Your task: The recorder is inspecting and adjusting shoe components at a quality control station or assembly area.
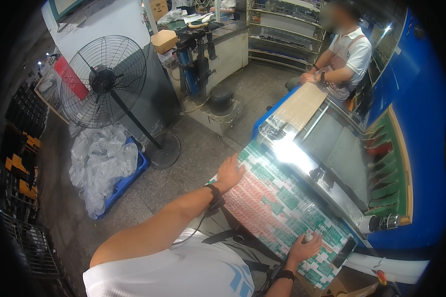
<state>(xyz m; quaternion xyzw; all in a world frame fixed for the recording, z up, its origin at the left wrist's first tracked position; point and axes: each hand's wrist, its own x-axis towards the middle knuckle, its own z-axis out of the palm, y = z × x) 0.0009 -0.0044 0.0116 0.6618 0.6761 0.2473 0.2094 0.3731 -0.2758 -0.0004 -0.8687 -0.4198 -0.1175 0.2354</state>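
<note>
A board-like tabletop point(270, 205), wrapped in green, white and red printed sheet under clear film, stretches in front of me along the blue machine. My left hand point(229, 174) rests on its far left edge, fingers lying out over the surface, holding nothing I can see. Over the near right part, my right hand point(304, 249) is closed around a small pale object point(308, 237), mostly hidden by the fingers and too small to name. A dark flat object like a phone point(344, 253) lies at the right corner, beside the right hand.
The blue machine point(411, 198) with a metal-framed opening stands right. Across it sits another person point(349, 54), hands together at its far end. A black pedestal fan point(103, 79) stands left, near a blue tray point(126, 180) heaped with clear plastic bags point(101, 163). Shelving point(282, 34) is behind.
</note>
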